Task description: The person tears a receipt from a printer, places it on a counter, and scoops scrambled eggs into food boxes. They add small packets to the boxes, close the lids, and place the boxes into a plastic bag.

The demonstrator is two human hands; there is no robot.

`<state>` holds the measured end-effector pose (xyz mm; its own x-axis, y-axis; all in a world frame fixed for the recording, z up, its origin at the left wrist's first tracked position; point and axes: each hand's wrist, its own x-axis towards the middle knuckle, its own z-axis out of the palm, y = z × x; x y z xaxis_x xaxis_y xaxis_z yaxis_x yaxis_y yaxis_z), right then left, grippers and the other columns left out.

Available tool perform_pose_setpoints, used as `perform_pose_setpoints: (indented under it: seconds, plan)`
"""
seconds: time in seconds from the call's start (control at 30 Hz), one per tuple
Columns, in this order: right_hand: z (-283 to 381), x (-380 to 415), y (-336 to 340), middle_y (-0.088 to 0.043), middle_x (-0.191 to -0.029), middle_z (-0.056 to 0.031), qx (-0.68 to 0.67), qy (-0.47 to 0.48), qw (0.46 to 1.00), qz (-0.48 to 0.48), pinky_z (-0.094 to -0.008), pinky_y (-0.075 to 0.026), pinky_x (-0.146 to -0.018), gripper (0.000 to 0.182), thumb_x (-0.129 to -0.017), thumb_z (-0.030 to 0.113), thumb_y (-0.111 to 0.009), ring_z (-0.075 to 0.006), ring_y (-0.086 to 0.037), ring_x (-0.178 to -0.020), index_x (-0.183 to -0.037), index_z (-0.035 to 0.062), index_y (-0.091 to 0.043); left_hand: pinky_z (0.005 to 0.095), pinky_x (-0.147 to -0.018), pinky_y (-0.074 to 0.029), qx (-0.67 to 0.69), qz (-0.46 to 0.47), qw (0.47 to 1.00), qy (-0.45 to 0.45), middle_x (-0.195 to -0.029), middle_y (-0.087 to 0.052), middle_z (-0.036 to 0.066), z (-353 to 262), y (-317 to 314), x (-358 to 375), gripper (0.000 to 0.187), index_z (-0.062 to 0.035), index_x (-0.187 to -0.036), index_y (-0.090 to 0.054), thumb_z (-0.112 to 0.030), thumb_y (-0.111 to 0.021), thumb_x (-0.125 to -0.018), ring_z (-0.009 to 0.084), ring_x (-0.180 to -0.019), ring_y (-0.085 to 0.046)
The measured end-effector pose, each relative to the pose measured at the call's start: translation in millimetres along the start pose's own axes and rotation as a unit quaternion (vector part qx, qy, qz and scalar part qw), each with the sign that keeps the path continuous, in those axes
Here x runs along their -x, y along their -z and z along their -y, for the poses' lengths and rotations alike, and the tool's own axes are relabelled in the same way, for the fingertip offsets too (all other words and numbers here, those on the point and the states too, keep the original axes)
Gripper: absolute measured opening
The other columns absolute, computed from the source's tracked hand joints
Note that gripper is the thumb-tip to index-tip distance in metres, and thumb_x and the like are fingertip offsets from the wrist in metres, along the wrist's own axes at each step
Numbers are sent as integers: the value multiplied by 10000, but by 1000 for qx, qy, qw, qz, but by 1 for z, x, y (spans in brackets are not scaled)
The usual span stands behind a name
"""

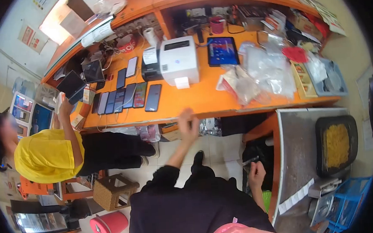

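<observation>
My left hand [188, 127] is over the front edge of the orange counter [220, 111], blurred by motion. Its fingers look apart, and nothing shows in them. The nearest thing on the counter is a dark phone [153, 98] lying to its upper left. Low on the right, my right hand [256, 174] is closed beside a dark opening under the metal-topped side counter [297, 152]. A small shiny strip [251, 160] shows at its fingertips, too small to name. Black plastic [261, 148] hangs just above this hand.
Several phones [119, 100], a white label printer [178, 59], a tablet [222, 51] and clear plastic bags [269, 71] lie along the counter. A black tray of yellow food [337, 145] is at right. A person in a yellow shirt [48, 155] stands left, near a woven stool [114, 191].
</observation>
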<state>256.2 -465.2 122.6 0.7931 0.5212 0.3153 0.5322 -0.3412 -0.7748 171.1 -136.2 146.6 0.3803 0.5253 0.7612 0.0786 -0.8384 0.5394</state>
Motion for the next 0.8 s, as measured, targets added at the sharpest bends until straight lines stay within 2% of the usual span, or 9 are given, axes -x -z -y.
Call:
perform_pose_setpoints:
  seconds: [0.1,0.23,0.3,0.43,0.47,0.57,0.67,0.77,0.8]
  plan:
    - [82,-62,-51,-462,-685,-120,-100,-35,988,109,-330,-422,-562,166,-810,30,-633,-264,-509,-600,-744,7,-484,412,-981,-339,29,-108,983,143,-1167,-512,189,117,26,-114,351,31,-1148,-511,-128,-596,-848,346,-1127,-455]
    - [138,-135,-127,-521,-743,-112,-130,140,964,185,-352,-453,-630,152,-763,42,-676,-277,-558,-693,-787,24,-527,462,-1072,-213,-88,-85,936,331,-1373,-391,203,305,24,-203,596,-14,-1261,-486,-387,-613,-814,384,-1293,-304]
    - [162,-171,-156,-551,-783,-105,-117,241,936,229,-365,-457,-660,151,-760,61,-678,-277,-568,-730,-818,29,-542,517,-1081,-127,-131,4,909,395,-1422,-337,180,326,23,-241,645,-61,-1278,-495,-452,-616,-780,390,-1336,-218]
    - [218,-251,-211,-562,-797,-106,-106,277,903,311,-370,-456,-688,145,-787,116,-656,-281,-571,-762,-842,35,-549,615,-1051,-1,-111,127,869,466,-1454,-304,142,336,30,-279,643,-132,-1226,-572,-540,-612,-731,403,-1371,-92]
    - [228,-272,-229,-563,-797,-110,-109,297,900,301,-371,-456,-685,146,-799,131,-644,-280,-571,-763,-851,33,-549,526,-1082,-121,-141,124,873,450,-1380,-413,122,315,37,-285,502,-82,-1120,-633,-421,-658,-751,354,-1333,-245]
    - [267,-338,-283,-578,-829,-122,-150,174,921,313,-366,-462,-721,213,-792,158,-653,-274,-583,-806,-901,20,-534,391,-1063,-241,339,58,875,341,-1259,-516,85,364,51,-259,366,-38,-1072,-642,-229,-686,-764,270,-1237,-399]
    - [264,-396,-376,-625,-881,-94,-75,242,959,130,-325,-464,-821,415,-732,129,-717,-215,-608,-847,-1074,0,-519,294,-1005,-308,375,6,868,325,-1177,-556,64,310,75,-255,282,-6,-1023,-634,-36,-656,-743,206,-1129,-486]
    - [266,-423,-434,-627,-865,-92,-129,185,958,178,-344,-432,-858,357,-704,110,-728,-220,-598,-903,-1008,8,-571,286,-861,-410,315,18,899,304,-1044,-605,47,304,86,-235,254,-31,-1001,-620,-72,-624,-750,151,-1007,-534]
    - [272,-429,-437,-627,-859,-91,-157,164,947,226,-351,-423,-866,331,-693,103,-731,-226,-594,-918,-979,13,-589,355,-1001,-302,326,55,903,276,-1212,-536,92,329,87,-222,398,-9,-1075,-602,27,-637,-680,246,-1155,-462]
